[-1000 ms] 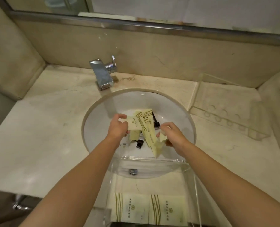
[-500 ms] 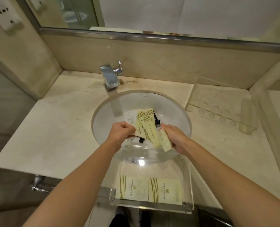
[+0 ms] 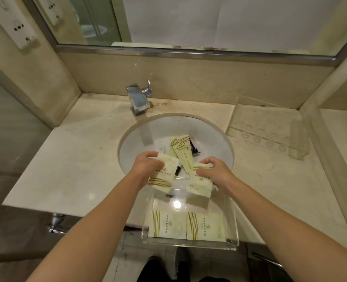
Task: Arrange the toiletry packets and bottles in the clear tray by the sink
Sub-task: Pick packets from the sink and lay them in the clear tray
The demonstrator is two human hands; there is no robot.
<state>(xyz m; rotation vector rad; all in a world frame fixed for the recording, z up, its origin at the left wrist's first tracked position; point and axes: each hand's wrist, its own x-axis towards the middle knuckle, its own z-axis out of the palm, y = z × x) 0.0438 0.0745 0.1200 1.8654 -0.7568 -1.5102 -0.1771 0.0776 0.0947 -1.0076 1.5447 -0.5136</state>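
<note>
The left hand (image 3: pixel 148 166) grips one square packet (image 3: pixel 164 176) over the sink's (image 3: pixel 219 143) near edge, and just right of it the right hand (image 3: pixel 213 171) grips another packet (image 3: pixel 199 185). Directly below both, toward the person, lies the clear tray (image 3: pixel 234 222) on the worktop (image 3: pixel 77 169) edge, two packets (image 3: pixel 187 225) already flat side by side in its near end. The bare far strip sits right under the held pair, equally near each hand; more packets (image 3: pixel 181 151) wait in the sink.

Two packets (image 3: pixel 185 224) lie side by side in the tray (image 3: pixel 234 226) before the sink (image 3: pixel 213 135), faucet (image 3: pixel 138 99) behind.
</note>
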